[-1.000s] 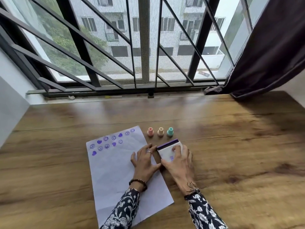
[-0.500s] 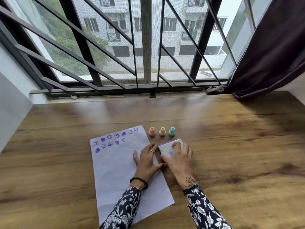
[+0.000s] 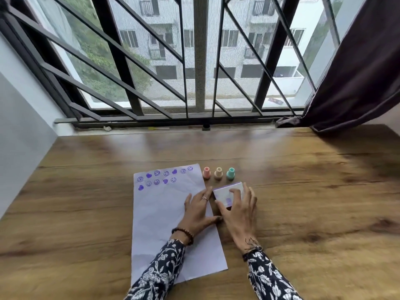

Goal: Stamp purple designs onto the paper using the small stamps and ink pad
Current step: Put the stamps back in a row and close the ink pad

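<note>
A white sheet of paper (image 3: 164,215) lies on the wooden table (image 3: 303,191), with purple smileys and hearts (image 3: 160,177) stamped along its far end. Three small stamps stand upright in a row just beyond its right corner: pink (image 3: 206,172), peach (image 3: 218,173) and teal (image 3: 231,173). The ink pad (image 3: 225,192), white-lidded with a purple rim, sits right of the paper. My right hand (image 3: 240,215) is spread over the pad, fingers and thumb gripping its lid. My left hand (image 3: 198,213) rests flat on the paper's right edge, a fingertip at the pad's left side.
A window with a dark metal grille (image 3: 201,83) runs along the table's far edge. A dark curtain (image 3: 357,83) hangs at the far right and drapes onto the table corner. A grey wall (image 3: 19,137) borders the left side.
The ink pad's lid, raised a second ago with its purple edge showing, now lies nearly flat under my right hand. My left hand has stayed on the paper.
</note>
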Tool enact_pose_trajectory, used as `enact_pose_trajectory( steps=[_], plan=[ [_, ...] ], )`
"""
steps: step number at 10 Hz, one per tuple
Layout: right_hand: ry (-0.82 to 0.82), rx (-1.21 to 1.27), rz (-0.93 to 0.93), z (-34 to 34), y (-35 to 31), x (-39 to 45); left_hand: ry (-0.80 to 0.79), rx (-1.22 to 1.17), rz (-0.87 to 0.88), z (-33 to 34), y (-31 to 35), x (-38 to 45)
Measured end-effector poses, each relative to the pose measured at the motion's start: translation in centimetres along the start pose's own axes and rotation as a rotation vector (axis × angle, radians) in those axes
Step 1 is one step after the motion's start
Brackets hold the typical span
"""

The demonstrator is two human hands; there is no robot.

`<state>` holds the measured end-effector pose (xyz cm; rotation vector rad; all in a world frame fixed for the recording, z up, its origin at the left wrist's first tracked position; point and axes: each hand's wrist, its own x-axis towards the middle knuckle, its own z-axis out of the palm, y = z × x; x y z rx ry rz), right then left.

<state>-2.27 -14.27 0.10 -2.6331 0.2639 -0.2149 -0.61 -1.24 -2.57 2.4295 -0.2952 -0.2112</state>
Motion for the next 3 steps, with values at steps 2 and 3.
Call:
enact_pose_trajectory(
  steps=[2, 3],
  plan=[
    [0.169, -0.014, -0.443, -0.6, -1.9, 0.0, 0.214, -0.010, 0.117, -1.4, -0.2, -1.9],
    [0.186, -0.120, -0.591, -1.0, -4.1, 2.9, 0.347, 0.094, 0.127, -4.0, 0.0, -1.0]
  ],
)
